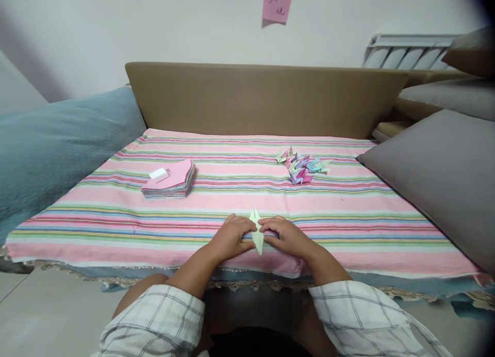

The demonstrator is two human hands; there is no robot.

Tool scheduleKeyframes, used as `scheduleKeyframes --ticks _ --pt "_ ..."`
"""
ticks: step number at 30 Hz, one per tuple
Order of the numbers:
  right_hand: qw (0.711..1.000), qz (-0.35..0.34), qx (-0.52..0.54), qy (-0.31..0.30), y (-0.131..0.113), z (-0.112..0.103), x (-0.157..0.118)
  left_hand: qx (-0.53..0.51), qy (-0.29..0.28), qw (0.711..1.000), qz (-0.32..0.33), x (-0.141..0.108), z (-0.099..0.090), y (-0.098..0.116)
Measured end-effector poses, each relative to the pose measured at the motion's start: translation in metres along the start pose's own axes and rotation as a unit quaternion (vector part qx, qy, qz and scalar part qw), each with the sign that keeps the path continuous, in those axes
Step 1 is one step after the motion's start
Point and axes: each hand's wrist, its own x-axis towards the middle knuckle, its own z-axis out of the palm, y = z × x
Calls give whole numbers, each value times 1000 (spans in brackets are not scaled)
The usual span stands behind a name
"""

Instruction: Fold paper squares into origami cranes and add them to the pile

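A pale green folded paper [257, 237], narrow and pointed at both ends, lies on the striped cloth [240, 192] near its front edge. My left hand [234, 237] holds the paper's left side, with fingertips and thumb at its edge. On the other side, my right hand [284, 236] has its fingertips and thumb against the paper's right edge. The upper tip of the paper shows a split down its middle.
A stack of coloured paper [170, 179] with a white plug adapter [159, 174] on top sits at the left. Several folded paper cranes [301, 166] lie back right. Grey cushions [444, 176] border the right side; a brown backrest [263, 99] stands behind.
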Motion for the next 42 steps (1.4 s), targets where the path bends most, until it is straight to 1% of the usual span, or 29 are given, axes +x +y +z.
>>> scheduleKeyframes --ticks 6,10,13,18,21,26,30,35,42 --pt "1000 14 -17 15 1 5 4 -3 -1 1000 2 1 0 -4" --pt "998 32 -13 43 3 11 5 10 23 1000 -6 3 3 -1" --pt "998 22 -10 53 3 13 3 29 44 999 -9 4 4 3" --pt "999 0 -17 52 7 13 2 41 58 997 -18 5 5 6" --pt "998 3 -26 58 8 14 4 44 65 997 -9 5 7 3" --pt "998 -2 -34 49 8 14 5 61 103 993 -5 7 13 -5" --pt "997 -7 -46 59 9 15 4 60 108 992 -9 9 14 -7" --pt "993 28 -57 97 11 19 3 52 114 992 -20 11 14 -6" --pt "990 71 -32 120 5 22 7 51 121 990 -47 13 15 -3"
